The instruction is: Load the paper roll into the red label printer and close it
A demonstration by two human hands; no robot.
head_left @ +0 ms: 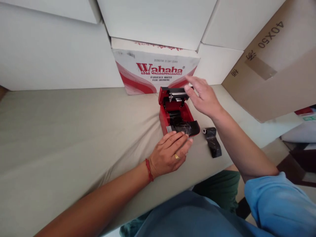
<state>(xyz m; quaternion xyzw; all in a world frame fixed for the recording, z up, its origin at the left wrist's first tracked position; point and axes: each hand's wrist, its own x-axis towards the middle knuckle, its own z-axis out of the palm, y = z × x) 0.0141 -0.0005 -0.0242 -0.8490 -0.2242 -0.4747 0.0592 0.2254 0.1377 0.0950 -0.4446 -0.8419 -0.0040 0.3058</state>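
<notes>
A small red and black label printer (163, 120) stands on the cloth-covered table with its lid (161, 95) raised. Black film (181, 126) lies inside it and over its front edge. My left hand (170, 153) rests its outstretched fingers on the film at the printer's front. My right hand (203, 95) is at the right end of the raised lid, fingers spread; whether the thumb touches the lid I cannot tell. Right of the printer lies a roll of black film (211, 133), partly unwound toward me.
Behind the printer stands a Wahaha water carton (158, 70), with large white boxes (155, 19) stacked around it. A brown cardboard box (276, 72) borders the right side. The table (61, 138) has a wrinkled pale cloth, and its near edge runs along my body.
</notes>
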